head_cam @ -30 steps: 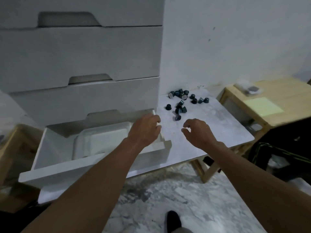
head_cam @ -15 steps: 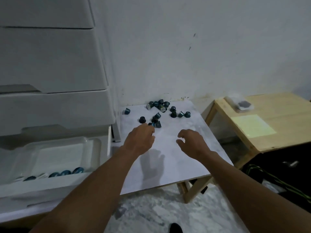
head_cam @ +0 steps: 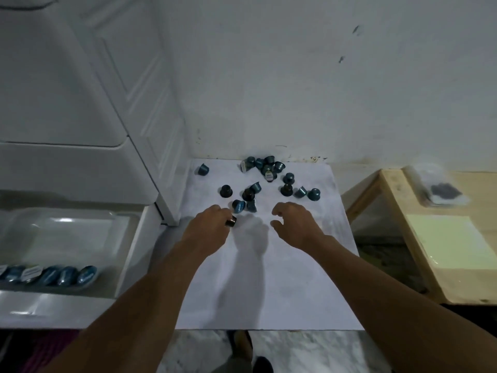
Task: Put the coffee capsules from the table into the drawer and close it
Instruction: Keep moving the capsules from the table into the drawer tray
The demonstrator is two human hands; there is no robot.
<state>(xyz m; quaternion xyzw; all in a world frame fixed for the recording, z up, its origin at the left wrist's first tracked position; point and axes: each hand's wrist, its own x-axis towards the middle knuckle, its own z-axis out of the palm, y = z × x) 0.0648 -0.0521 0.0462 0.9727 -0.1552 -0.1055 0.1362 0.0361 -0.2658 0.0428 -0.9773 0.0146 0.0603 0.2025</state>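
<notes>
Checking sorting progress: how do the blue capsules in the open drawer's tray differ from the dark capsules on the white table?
The blue capsules in the drawer tray lie side by side in one row; the dark capsules on the white table are scattered, some upright, some tipped. The drawer row is smaller than the table group. Both are small tapered capsules.

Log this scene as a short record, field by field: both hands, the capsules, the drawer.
left hand: pinches one dark coffee capsule at the white table
right hand: loosely curled, holds nothing
loose blue and dark capsules: scattered on the table's far half
white drawer: open, with a row of blue capsules in its clear plastic tray
task state: unfinished
</notes>
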